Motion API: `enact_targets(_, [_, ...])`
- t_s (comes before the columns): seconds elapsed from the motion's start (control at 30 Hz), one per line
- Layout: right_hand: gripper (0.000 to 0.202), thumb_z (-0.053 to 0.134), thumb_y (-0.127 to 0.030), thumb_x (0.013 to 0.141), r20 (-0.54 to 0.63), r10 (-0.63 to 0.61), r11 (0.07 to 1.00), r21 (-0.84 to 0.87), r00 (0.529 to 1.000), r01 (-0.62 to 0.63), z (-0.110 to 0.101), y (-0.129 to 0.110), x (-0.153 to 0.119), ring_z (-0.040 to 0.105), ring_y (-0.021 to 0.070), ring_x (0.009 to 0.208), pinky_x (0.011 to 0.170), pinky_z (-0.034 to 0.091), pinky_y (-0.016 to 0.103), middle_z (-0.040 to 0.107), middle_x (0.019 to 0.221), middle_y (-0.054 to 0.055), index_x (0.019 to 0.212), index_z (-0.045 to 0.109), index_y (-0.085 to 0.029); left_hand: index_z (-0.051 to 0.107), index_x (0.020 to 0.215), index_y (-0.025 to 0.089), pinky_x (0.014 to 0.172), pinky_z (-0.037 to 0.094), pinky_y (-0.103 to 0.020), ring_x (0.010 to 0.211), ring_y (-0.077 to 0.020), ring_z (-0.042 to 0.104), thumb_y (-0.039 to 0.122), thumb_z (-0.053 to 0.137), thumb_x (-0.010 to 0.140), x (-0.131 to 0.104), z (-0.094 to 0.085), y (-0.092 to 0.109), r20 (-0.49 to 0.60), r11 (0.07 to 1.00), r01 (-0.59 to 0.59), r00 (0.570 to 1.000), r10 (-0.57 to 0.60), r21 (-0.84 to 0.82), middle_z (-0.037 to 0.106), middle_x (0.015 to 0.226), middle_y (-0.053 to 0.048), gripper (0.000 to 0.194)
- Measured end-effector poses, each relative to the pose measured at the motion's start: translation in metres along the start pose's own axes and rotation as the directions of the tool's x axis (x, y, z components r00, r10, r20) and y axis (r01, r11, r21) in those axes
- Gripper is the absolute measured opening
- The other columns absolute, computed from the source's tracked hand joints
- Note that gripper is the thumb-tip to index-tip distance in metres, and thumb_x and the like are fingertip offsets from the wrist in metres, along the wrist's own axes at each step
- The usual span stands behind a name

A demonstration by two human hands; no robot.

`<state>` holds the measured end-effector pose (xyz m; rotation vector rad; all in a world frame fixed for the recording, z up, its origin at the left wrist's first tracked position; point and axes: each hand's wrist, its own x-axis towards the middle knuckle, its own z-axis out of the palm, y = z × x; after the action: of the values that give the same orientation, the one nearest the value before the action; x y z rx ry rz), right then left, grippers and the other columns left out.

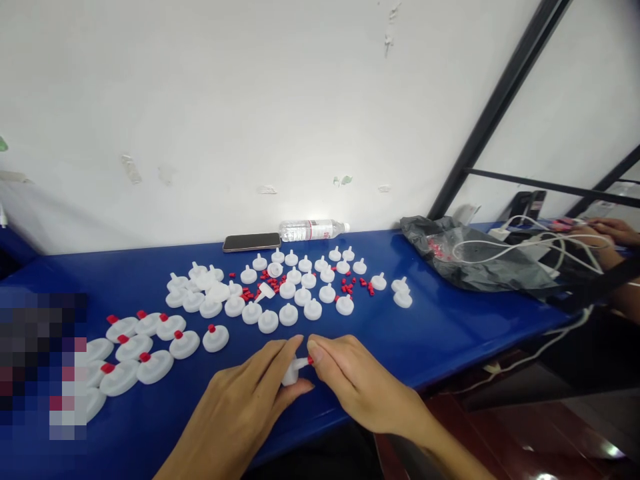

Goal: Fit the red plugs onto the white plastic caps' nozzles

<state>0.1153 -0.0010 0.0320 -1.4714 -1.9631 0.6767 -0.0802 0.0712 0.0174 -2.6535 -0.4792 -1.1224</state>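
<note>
Over blue table (425, 333), hands (245, 387) (360, 380) close together

Fingers of the left hand (245, 387) cover most of the white piece (289, 377) between them; at the right hand's fingertips, the thumb of the right hand (360, 380) hides part of the red cap (311, 360), so its fit on the stem (302, 363) cannot be told. Both forearms (445, 440) leave by the bottom edge. Left of the fingers, a pixelated patch (35, 373) swallows parts of several white discs (100, 349) (its dark area is unreadable too). Beyond the fingertips, the bottle's label (321, 229) is too small to read. Far right of the fingers, a co-worker's arm (625, 293) is cut off.
</note>
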Motion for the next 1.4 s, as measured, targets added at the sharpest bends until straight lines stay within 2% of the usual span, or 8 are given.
enact_targets(0.33, [0.033,0.018,-0.032,0.114,0.013,-0.043,0.948,-0.315,0.999,0.045,0.005,0.001,-0.004,0.059,0.0181,0.074,0.072,0.036,0.032,0.062,0.087,0.0,0.102,0.047,-0.023,0.054,0.122,0.019,0.062,0.062,-0.026,0.086,-0.019,0.08,0.044,0.037,0.109,-0.006,0.007,-0.002,0.084,0.996,0.072,0.994,-0.067,-0.061,0.081,0.102,-0.005,0.033])
enact_targets(0.6, [0.036,0.025,-0.031,0.114,-0.013,-0.058,0.991,-0.119,0.998,0.056,0.002,-0.003,0.0,0.046,0.0132,0.064,0.068,0.032,0.028,0.051,0.075,-0.004,0.082,0.038,-0.023,0.055,0.116,0.025,0.062,0.057,-0.028,0.085,-0.0162,0.074,0.03,0.042,0.108,-0.003,-0.002,0.008,0.271,0.954,0.199,0.953,-0.135,-0.223,0.072,0.101,0.0,0.016])
enact_targets(0.73, [0.041,0.027,-0.036,0.114,-0.067,-0.01,0.999,-0.039,0.998,0.008,-0.001,-0.005,0.0,0.039,0.012,0.059,0.064,0.028,0.028,0.046,0.068,-0.005,0.076,0.036,-0.022,0.06,0.116,0.025,0.076,0.055,-0.031,0.106,-0.0206,0.065,0.021,0.049,0.104,-0.004,-0.002,0.005,0.166,0.949,0.272,0.955,-0.246,-0.158,0.063,0.118,-0.006,0.016])
enact_targets(1.0, [0.045,0.03,-0.038,0.113,-0.154,0.023,1.0,0.005,0.988,-0.022,0.0,-0.004,-0.002,0.043,0.0107,0.056,0.062,0.028,0.028,0.045,0.063,-0.005,0.072,0.04,-0.021,0.063,0.11,0.025,0.093,0.048,-0.043,0.101,-0.0242,0.063,0.026,0.053,0.101,-0.007,0.002,-0.008,0.07,0.891,0.445,0.895,-0.44,-0.095,0.069,0.106,-0.004,0.013])
enact_targets(1.13, [0.046,0.034,-0.036,0.111,-0.362,0.023,0.997,-0.065,0.932,-0.049,-0.007,0.008,-0.003,0.042,0.0115,0.055,0.059,0.027,0.029,0.045,0.061,-0.004,0.068,0.038,-0.021,0.064,0.108,0.025,0.085,0.047,-0.047,0.096,-0.0297,0.068,0.03,0.051,0.1,-0.012,0.004,-0.013,0.082,0.85,0.524,0.846,-0.526,0.052,0.075,0.1,-0.005,0.016])
enact_targets(1.23, [0.041,0.043,-0.039,0.108,-0.537,0.066,0.955,-0.21,0.841,-0.209,-0.021,0.026,-0.005,0.044,0.0129,0.054,0.059,0.028,0.03,0.047,0.06,-0.004,0.071,0.045,-0.022,0.065,0.113,0.024,0.082,0.047,-0.047,0.096,-0.0316,0.068,0.027,0.047,0.099,-0.015,0.005,-0.015,0.088,0.83,0.545,0.827,-0.556,0.12,0.077,0.103,-0.007,0.023])
enact_targets(1.33, [0.023,0.052,-0.044,0.104,-0.645,0.164,0.889,-0.232,0.746,-0.395,-0.032,0.042,-0.007,0.052,0.015,0.054,0.058,0.035,0.029,0.058,0.071,-0.003,0.105,0.059,-0.022,0.066,0.112,0.024,0.08,0.046,-0.047,0.096,-0.0326,0.066,0.024,0.043,0.098,-0.014,0.003,-0.015,0.075,0.838,0.526,0.839,-0.539,0.145,0.076,0.102,-0.007,0.027])
enact_targets(1.4, [0.034,0.055,-0.044,0.103,-0.641,0.168,0.871,-0.259,0.749,-0.417,-0.034,0.046,-0.006,0.058,0.016,0.059,0.059,0.04,0.029,0.065,0.091,0.002,0.13,0.055,-0.023,0.067,0.111,0.024,0.079,0.046,-0.047,0.097,-0.0337,0.065,0.026,0.043,0.098,-0.013,0.002,-0.014,0.063,0.839,0.52,0.843,-0.535,0.159,0.075,0.102,-0.008,0.027])
